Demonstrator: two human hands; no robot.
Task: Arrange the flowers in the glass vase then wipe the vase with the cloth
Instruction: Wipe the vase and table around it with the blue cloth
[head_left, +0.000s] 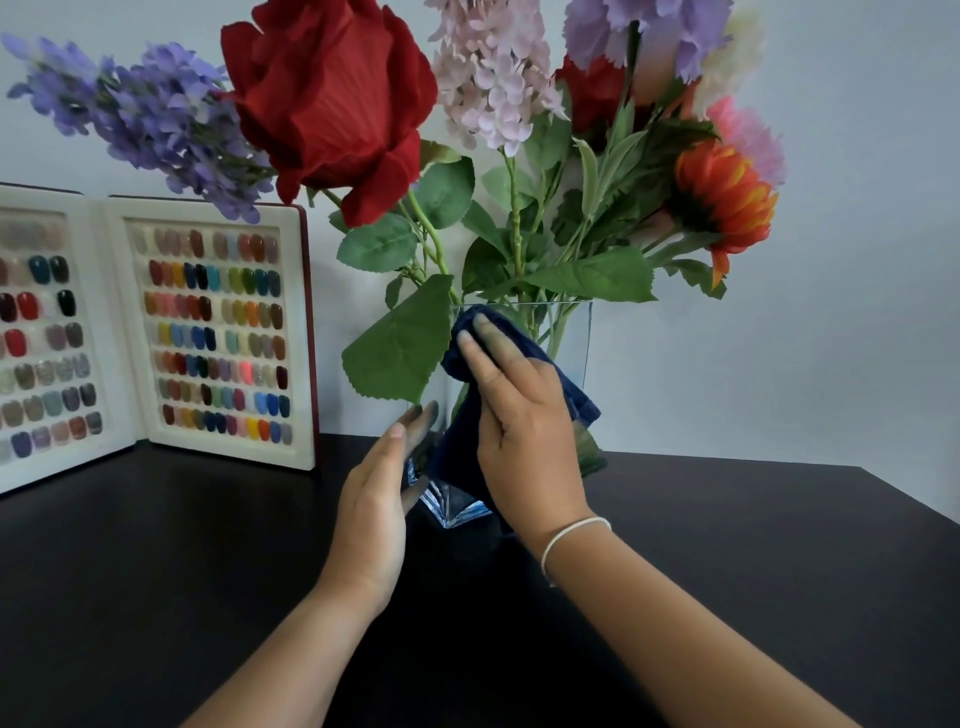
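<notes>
Two bare forearms reach up from the bottom of the frame across the black tabletop (156, 571). Filling the upper half is the bouquet of artificial flowers (519, 156): a big red rose (332, 104), purple sprays toward the upper left, an orange bloom at right, all with stems already down in the square glass vase (576, 343) at centre. So the arranging looks finished and the wiping step is in hand. At left an open nail-colour sample book (208, 332) stands against the wall. The right hand (519, 415) lies flat, fingers straight, pressing the dark blue cloth (462, 457) against the near face of the vase, fingertips close under the rim. The left hand (374, 514) is open too, fingers straight against the vase's left side, steadying it and holding nothing. Next, I judge, the cloth needs drawing down the glass, then moving to the other faces, while the left hand braces the vase against tipping.
</notes>
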